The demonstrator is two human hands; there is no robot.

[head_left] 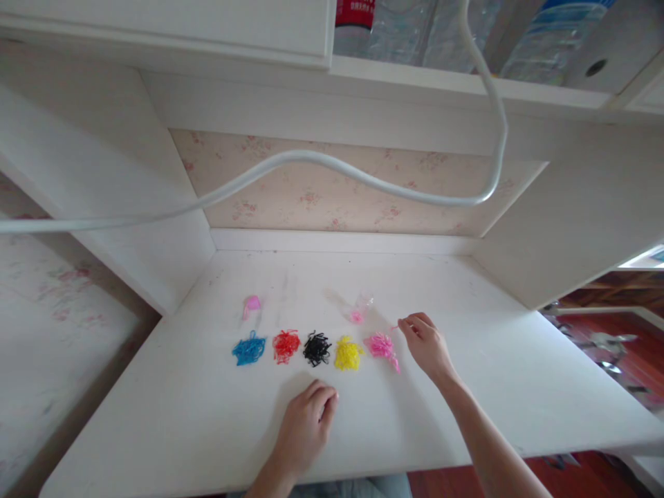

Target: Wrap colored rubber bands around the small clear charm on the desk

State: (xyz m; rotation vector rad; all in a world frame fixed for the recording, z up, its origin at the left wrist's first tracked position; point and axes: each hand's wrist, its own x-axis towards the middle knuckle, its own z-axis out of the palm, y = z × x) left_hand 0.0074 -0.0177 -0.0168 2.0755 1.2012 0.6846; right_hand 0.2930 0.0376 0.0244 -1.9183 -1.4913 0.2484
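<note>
My right hand (426,340) is raised at the right of the piles, thumb and finger pinched on a thin pink rubber band (394,327). Just left of it lies a pile of pink rubber bands (382,346). In the same row are piles of yellow bands (348,353), black bands (316,348), red bands (286,346) and blue bands (250,349). My left hand (309,418) rests on the table in front of the black pile, fingers curled in a loose fist, with nothing visible in it.
Behind the row sit a small pink object (252,303) and a clear piece with a pink part (357,316). All lie on a white desk (207,415) between side panels. A white cable (321,158) hangs across, below a shelf of bottles (399,31).
</note>
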